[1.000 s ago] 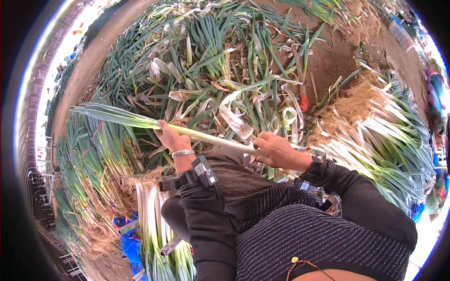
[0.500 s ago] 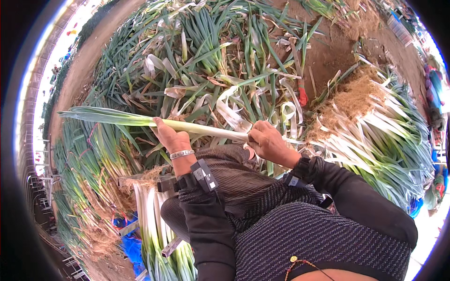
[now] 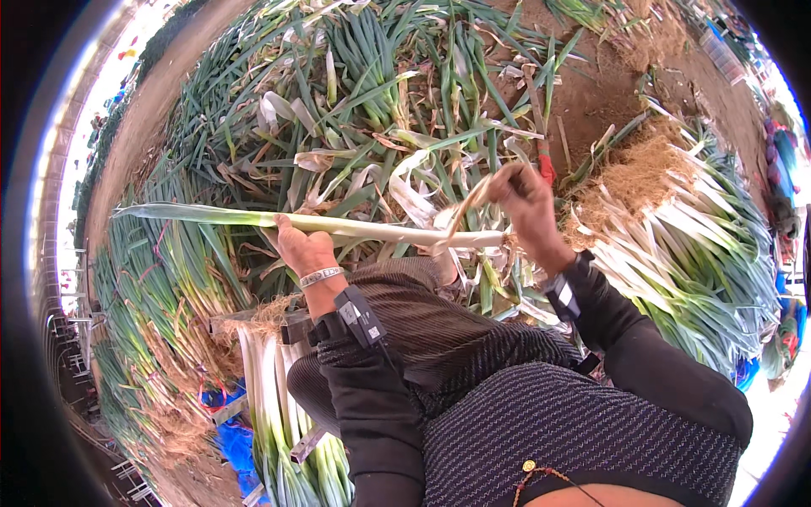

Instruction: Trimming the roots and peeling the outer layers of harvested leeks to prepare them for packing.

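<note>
The leek (image 3: 380, 231) lies nearly level across the view, above the person's lap, its green leaf end pointing left and its white root end right. At the far left, bundles of untrimmed stalks (image 3: 160, 296) lie on the ground, green tops outward, with brown roots and dry leaves toward the person. Beside them is some blue plastic (image 3: 236, 448), and just right of that a row of cleaned leeks (image 3: 270, 397) rests along a metal frame (image 3: 307, 444), roots upward in the view and green ends down. The left hand (image 3: 306, 249), with a pale bracelet (image 3: 322, 276) at the wrist, has its grip clamped around the leek where green turns to white. Beyond the leek spreads a heap of loose green leaves (image 3: 363, 76) and dry peelings. To the right, the right hand (image 3: 530, 207) is raised above the root end; its grip is pinched together on a pale strip (image 3: 460, 215), slightly blurred, which slants down to the white shaft. Just behind this hand shows a red piece (image 3: 547, 169). At the far right lies a large pile of white-stalked leeks (image 3: 701, 245), roots inward and green ends outward.
</note>
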Demonstrator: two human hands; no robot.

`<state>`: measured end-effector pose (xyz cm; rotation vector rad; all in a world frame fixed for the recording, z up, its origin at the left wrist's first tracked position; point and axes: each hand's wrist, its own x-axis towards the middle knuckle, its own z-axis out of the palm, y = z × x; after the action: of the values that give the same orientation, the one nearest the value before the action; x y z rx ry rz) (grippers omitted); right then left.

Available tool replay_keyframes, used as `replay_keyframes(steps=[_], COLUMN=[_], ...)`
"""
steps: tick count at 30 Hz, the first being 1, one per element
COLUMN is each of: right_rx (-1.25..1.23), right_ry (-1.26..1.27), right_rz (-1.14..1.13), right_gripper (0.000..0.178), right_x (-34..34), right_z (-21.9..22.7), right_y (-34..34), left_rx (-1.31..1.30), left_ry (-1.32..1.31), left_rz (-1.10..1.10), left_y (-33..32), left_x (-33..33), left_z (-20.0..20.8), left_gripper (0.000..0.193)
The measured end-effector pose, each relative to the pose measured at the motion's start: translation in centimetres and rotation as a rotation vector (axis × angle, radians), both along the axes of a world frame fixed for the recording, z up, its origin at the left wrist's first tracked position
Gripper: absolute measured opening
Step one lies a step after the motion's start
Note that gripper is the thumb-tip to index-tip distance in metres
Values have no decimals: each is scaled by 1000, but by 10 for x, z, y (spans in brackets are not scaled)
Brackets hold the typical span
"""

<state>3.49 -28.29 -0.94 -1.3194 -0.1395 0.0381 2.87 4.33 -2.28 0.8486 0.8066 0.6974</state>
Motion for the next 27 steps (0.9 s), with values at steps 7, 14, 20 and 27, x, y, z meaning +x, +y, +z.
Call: replay_keyframes(steps=[7, 14, 20, 27], right_rx=[-1034, -1022, -871, -777], right_ry=[-417, -443, -271, -180], right_rz=[-32, 440, 395, 586], right_gripper=[67, 85, 78, 45], right_x=[18, -14, 4, -16], right_z=[-7, -8, -7, -80], right_y=[6, 105, 177, 119], left_rx=[286, 152, 117, -25], left_ry=[-14, -117, -135, -274], left_rz=[2, -43, -193, -200], left_y=[8, -37, -43, -40], left_x=[-3, 3, 3, -3], left_z=[-5, 29, 24, 46], left_gripper=[38, 61, 22, 27])
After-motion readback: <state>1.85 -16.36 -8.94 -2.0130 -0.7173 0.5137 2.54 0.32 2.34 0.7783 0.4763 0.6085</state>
